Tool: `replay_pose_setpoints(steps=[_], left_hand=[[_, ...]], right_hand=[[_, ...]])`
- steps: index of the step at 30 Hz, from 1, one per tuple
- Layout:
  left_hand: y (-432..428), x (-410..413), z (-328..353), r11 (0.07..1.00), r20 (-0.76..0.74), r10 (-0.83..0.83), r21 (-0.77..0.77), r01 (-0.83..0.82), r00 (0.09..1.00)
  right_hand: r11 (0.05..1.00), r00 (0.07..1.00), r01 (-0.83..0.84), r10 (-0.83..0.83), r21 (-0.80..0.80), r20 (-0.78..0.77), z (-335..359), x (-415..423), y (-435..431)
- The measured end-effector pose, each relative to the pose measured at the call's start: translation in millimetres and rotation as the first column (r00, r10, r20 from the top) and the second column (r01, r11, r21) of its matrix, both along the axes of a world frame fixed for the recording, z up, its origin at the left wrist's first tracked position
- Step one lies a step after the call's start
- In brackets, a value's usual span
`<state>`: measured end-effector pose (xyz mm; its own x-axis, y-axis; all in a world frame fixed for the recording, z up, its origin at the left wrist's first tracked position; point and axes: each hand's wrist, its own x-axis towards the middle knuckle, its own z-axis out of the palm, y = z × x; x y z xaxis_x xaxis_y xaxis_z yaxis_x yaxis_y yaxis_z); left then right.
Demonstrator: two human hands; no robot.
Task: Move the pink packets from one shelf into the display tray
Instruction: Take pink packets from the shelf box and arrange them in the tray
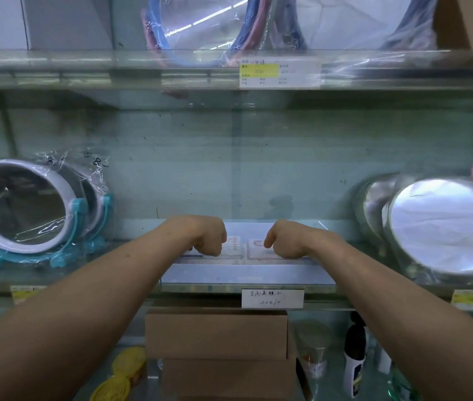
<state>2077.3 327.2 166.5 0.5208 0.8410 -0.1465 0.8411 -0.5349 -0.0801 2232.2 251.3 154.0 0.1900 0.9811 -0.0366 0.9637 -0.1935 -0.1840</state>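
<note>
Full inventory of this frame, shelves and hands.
flat pink packets: two, pink, side by side in tray
shallow display tray: one, pale blue-grey, middle shelf centre
round white-rimmed mirrors on teal stands: two, wrapped, middle shelf left
round silver mirrors: two, middle shelf right
wrapped blue- and red-rimmed mirrors: several, top shelf
brown cardboard boxes: two, stacked, bottom shelf
yellow round items: two, bottom shelf left
black-and-white bottle: one, bottom shelf right
left hand: fingers curled on left packet
right hand: fingers curled on right packet
</note>
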Motion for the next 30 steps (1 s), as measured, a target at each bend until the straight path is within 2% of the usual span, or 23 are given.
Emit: replay_pose_setpoints(steps=[2,4,11,17,25,30], left_hand=[[2,2,-7,1.0,-0.078,0.016,-0.011,-0.017,0.997],[0,2,-9,0.999,-0.089,0.029,0.022,-0.027,0.996],[-14,-12,8,0.991,0.086,0.054,0.119,-0.064,0.995],[-41,-42,18,0.974,0.033,0.181,0.131,-0.184,0.983],[-56,-107,28,0.932,0.108,0.317,0.147,-0.33,0.942],[-58,-152,26,0.902,0.096,0.383,0.172,-0.395,0.919]], right_hand=[[0.999,0.998,-0.001,0.004,-0.041,0.068,-7,4,7],[0.999,0.996,-0.005,0.009,-0.048,0.084,-6,5,5],[0.993,0.996,-0.089,0.088,0.078,0.017,15,-13,-7],[0.956,0.964,-0.265,0.265,0.127,0.013,18,-54,-13],[0.903,0.911,-0.412,0.407,0.121,0.062,25,-121,-11],[0.866,0.876,-0.483,0.475,0.13,0.086,25,-168,-7]])
